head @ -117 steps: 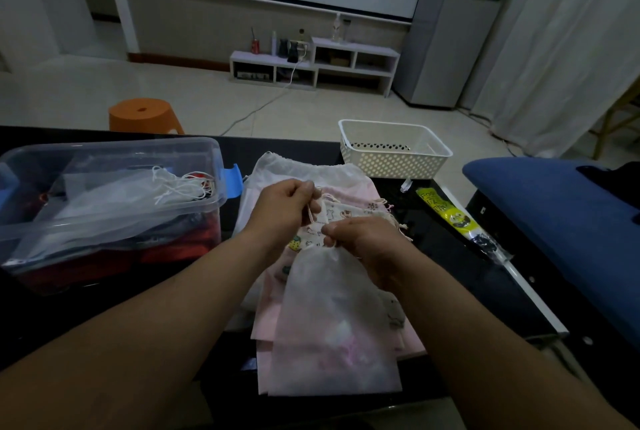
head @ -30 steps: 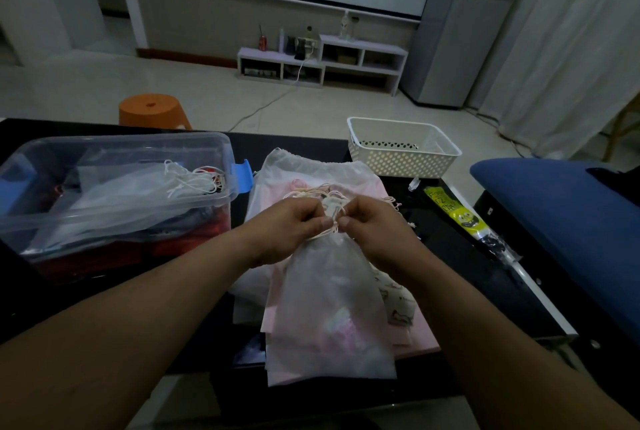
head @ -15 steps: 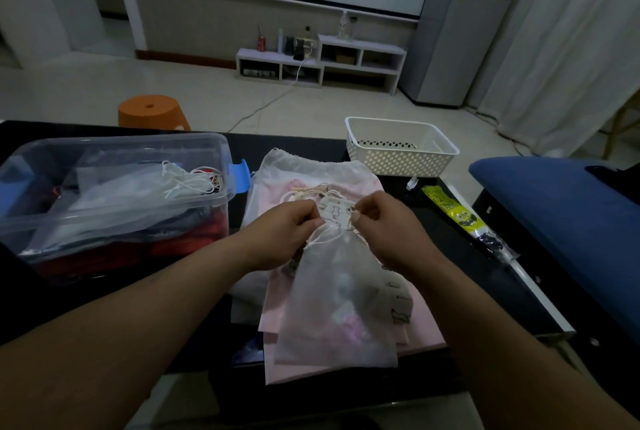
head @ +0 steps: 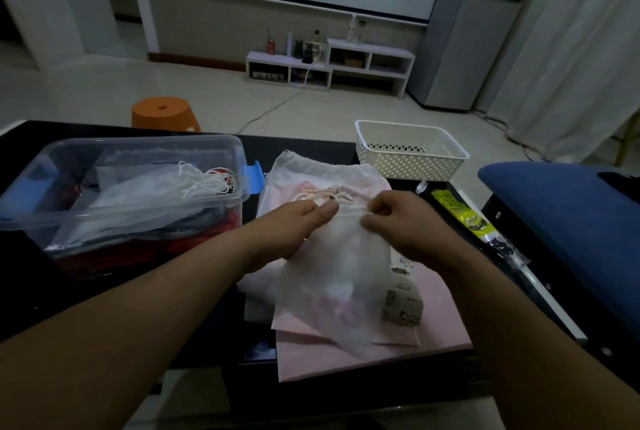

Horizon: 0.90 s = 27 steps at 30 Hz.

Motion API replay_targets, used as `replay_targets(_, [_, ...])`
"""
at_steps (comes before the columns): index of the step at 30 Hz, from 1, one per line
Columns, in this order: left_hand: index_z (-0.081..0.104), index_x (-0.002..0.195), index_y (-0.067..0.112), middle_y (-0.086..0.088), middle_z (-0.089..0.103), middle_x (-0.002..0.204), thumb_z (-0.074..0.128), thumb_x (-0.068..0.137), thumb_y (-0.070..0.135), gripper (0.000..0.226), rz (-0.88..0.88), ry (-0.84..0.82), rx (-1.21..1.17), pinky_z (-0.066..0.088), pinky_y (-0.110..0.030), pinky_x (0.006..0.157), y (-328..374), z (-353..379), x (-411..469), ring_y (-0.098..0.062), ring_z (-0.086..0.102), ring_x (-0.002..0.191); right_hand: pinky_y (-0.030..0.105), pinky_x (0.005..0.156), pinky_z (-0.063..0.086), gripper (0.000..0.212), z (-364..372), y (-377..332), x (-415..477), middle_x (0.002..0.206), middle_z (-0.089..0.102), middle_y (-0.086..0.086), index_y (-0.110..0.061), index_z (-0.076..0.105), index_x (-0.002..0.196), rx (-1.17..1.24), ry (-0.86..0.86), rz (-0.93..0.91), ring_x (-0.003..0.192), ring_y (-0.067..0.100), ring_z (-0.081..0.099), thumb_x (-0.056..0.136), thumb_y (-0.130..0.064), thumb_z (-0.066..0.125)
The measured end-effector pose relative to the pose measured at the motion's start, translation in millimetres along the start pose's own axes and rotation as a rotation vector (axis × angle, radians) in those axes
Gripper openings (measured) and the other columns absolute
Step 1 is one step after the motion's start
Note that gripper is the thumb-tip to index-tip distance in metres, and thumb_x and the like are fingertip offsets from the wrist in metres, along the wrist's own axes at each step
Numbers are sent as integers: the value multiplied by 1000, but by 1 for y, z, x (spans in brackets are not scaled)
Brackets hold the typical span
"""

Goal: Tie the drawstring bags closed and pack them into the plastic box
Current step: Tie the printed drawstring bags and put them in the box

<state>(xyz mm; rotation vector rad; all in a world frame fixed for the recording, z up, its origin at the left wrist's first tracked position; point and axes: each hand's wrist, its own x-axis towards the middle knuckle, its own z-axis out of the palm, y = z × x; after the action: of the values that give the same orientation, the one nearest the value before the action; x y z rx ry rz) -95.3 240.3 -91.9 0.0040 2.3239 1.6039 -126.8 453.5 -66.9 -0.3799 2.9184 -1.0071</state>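
Note:
A translucent white drawstring bag (head: pixel 341 285) lies on top of a pile of pink and white bags (head: pixel 440 294) on the black table. My left hand (head: pixel 294 227) pinches the bag's gathered top at its left end. My right hand (head: pixel 398 221) pinches the same top at its right end. The thin cords between my fingers are mostly hidden. Loose cream cords (head: pixel 323 194) of the bags beneath lie just beyond my hands. To the left stands the clear plastic box (head: pixel 221 149) with a blue latch, holding several tied bags, white on top and red below.
A white perforated basket (head: pixel 410 155) stands at the table's far right. A yellow-green packet (head: pixel 460 214) lies along the right edge. A blue cushioned seat (head: pixel 568 207) is at the right. An orange stool (head: pixel 164 114) stands on the floor beyond the table.
My hands have drawn apart sideways along the top of the white bag, and its mouth now looks gathered. The patterned bag that showed between my hands is now covered.

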Motion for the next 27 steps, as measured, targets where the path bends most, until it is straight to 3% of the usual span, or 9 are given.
replay_targets(4, [73,109,13,-9,75,107,73,93,46,36,-54,-41,-101,64,-39,74,-4,-13,-18,-27,76,93,29,59,46,6,-7,4,4,83,70,7,-12,72,88,257,175,137,67,20,60,90,-15,68])
replay_targets(8, [64,125,11,-13,77,112,70,97,21,30,-45,-71,-282,64,-37,77,-5,-23,-38,-33,76,100,29,52,35,11,-10,2,9,64,56,14,3,70,84,506,222,251,58,22,47,87,-6,64])
replay_targets(11, [65,124,6,-16,77,110,67,99,15,27,-1,1,-320,62,-45,91,-9,-28,-49,-31,76,101,27,48,31,9,-8,-6,12,58,53,8,-1,67,80,646,220,332,51,21,44,88,-5,64])
replay_targets(14, [62,118,-2,-16,78,102,60,104,15,22,89,176,-309,64,-45,85,-7,-35,-63,-30,77,93,26,45,34,7,-3,-21,12,66,56,10,-2,67,86,740,178,359,48,16,48,91,-6,65])
replay_targets(18, [61,107,14,-14,73,101,49,107,27,18,199,514,-215,62,-58,78,6,-70,-83,-36,73,91,26,49,39,11,9,-62,12,76,65,15,0,67,96,802,80,256,57,19,55,96,-11,63])
replay_targets(20, [60,106,19,-7,69,97,48,107,27,15,228,727,-94,59,-46,72,6,-98,-84,-30,69,92,26,50,41,11,21,-91,16,75,67,13,-1,67,97,809,39,178,57,18,58,97,-11,64])
replay_targets(22, [58,107,16,1,63,94,49,106,23,11,204,911,38,42,-33,66,1,-128,-81,-24,62,92,24,48,41,11,36,-120,25,71,64,12,1,67,97,799,13,126,54,16,59,97,-10,64])
replay_targets(24, [59,111,13,-2,63,101,50,105,19,13,140,1003,87,36,-30,69,-13,-163,-80,-23,58,95,22,44,42,11,56,-151,40,71,62,16,1,65,95,768,-6,103,51,16,60,97,-9,65])
replay_targets(27, [62,113,13,-10,68,115,55,101,21,16,88,1133,145,47,-35,86,-36,-209,-83,-31,62,107,21,41,44,12,85,-189,60,67,62,21,3,61,91,736,-39,98,48,19,63,98,-6,64])
